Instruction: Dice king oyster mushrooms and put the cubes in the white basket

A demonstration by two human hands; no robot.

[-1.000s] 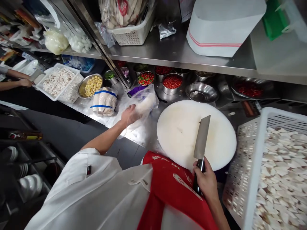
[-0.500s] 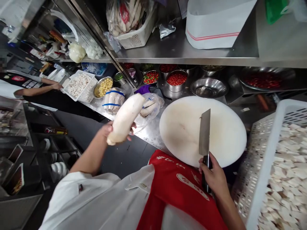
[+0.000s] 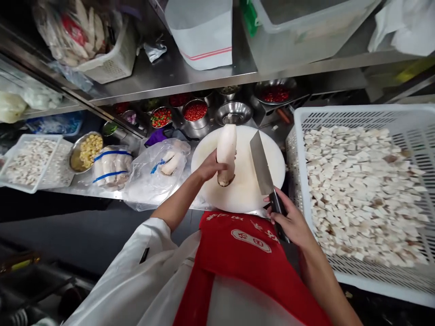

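Note:
A thick white king oyster mushroom (image 3: 227, 147) is gripped near its lower end by my left hand (image 3: 211, 167), over the left half of a round white chopping board (image 3: 244, 194). Whether the mushroom touches the board, I cannot tell. My right hand (image 3: 288, 217) is wrapped round the black handle of a cleaver (image 3: 261, 163), its blade tilted up over the board's right side. Left of the board lies a clear plastic bag (image 3: 152, 172) with a pale mushroom inside. Beyond it sits a pack of mushrooms (image 3: 113, 167) with blue bands.
A large white perforated crate (image 3: 299, 167) of cut mushroom pieces (image 3: 363, 194) stands at the right. Behind the board are a steel bowl (image 3: 234, 113) and a pot of red chillies (image 3: 195, 112). A steel shelf (image 3: 190, 83) overhangs the back. Yellow pieces fill a bowl (image 3: 86, 151) at left.
My left hand has brought the mushroom rightward from beside the counter to over the board. The view has swung right, showing more of the crate. The cleaver stays in my right hand, its blade tilted leftward.

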